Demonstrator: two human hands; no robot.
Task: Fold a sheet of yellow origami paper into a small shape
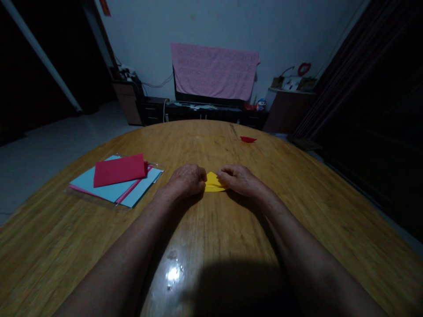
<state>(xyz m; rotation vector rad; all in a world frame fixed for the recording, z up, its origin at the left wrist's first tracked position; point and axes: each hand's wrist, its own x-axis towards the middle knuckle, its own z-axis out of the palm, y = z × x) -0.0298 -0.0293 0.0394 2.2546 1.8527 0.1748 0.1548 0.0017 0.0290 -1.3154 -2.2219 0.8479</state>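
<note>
Between my hands, over the middle of the wooden table, is a folded piece of yellow paper (214, 184) with a pointed top and a straight lower edge. My left hand (189, 179) has its fingers closed on the left end of the paper. At the right end, my right hand (240, 178) pinches it between thumb and fingers. Both ends of the paper are hidden by the fingers. Farther off on the right lies a small red folded paper boat (248, 139).
The round wooden table (211, 233) fills the foreground. To the left, folded red paper (119, 170) rests on a stack of light blue and pink paper (132, 198) with clear plastic wrap. Past the table, a pink cloth (214, 70) drapes a screen on a low black cabinet (153, 110).
</note>
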